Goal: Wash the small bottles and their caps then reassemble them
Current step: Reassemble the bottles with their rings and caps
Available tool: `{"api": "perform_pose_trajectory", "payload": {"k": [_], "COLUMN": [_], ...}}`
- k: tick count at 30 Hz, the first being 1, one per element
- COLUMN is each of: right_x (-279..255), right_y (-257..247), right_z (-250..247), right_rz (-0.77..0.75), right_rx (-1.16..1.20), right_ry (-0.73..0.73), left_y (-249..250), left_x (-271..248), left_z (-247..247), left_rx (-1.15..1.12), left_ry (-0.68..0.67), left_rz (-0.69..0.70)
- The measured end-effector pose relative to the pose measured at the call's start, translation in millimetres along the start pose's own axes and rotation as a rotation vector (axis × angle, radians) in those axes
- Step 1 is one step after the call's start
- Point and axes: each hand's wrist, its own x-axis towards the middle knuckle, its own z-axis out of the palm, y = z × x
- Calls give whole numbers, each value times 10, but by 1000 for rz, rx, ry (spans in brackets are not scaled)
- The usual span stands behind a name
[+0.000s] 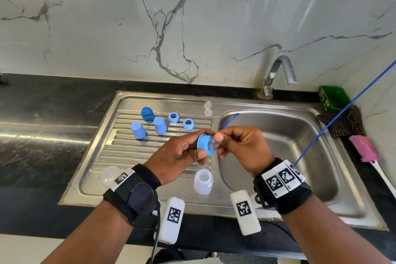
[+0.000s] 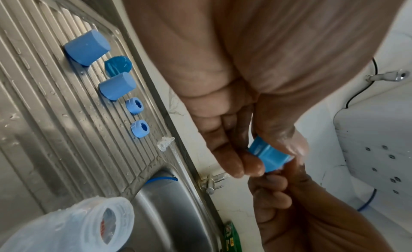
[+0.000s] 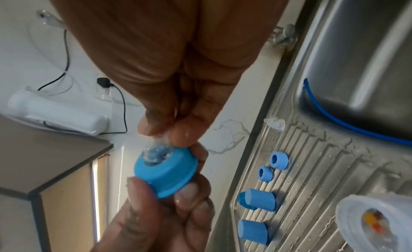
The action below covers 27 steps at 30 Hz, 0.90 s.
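Observation:
My left hand [image 1: 182, 154] grips a blue screw ring [image 1: 205, 144] [image 3: 166, 173] [image 2: 268, 156] above the drainboard. My right hand [image 1: 237, 146] pinches a clear teat [image 1: 213, 144] [image 3: 156, 152] that sticks out through the ring's hole. A small clear bottle [image 1: 203, 181] [image 2: 73, 225] stands open-mouthed on the drainboard [image 1: 120, 152] just below my hands. Another clear bottle [image 1: 109, 174] lies by my left wrist. Further back stand two pale blue caps [image 1: 138, 130] [image 1: 160, 125], a darker blue cap [image 1: 147, 114], two blue rings [image 1: 173, 117] [image 1: 188, 123] and clear teats [image 1: 207, 108].
The steel sink basin [image 1: 278, 152] lies to the right, with a tap [image 1: 278, 75] behind it and a blue tube [image 1: 342, 111] running into it. A green box [image 1: 333, 96], a checked cloth [image 1: 345, 122] and a pink-headed brush [image 1: 366, 152] sit at the far right.

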Motion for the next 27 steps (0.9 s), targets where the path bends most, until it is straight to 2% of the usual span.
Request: {"api": "perform_pose_trajectory", "payload": {"k": [4, 7, 10, 13, 17, 20, 24, 27], "right_x": [12, 36, 46, 44, 41, 24, 27, 32], "right_y": [-21, -9, -3, 27, 66, 79, 52, 17], "right_z": [7, 14, -7, -8, 40, 47, -11, -35], "right_rz": [59, 60, -86, -206, -160, -130, -12, 38], "right_rx": [37, 19, -80, -217, -293, -381, -350, -272], "right_ry": [-26, -34, -68, -50, 112, 129, 25, 9], "left_y": [-1, -7, 13, 40, 14, -11, -30, -33], "left_x": [3, 15, 31, 48, 71, 67, 56, 56], "left_z": [-53, -35, 18, 50, 86, 116, 40, 12], "left_rx": [-36, -178, -406, -481, -294, -122, 52, 96], "left_ry": [-27, 6, 54, 64, 168, 207, 109, 27], "left_rz": [-20, -91, -199, -223, -143, -58, -46, -39]}}
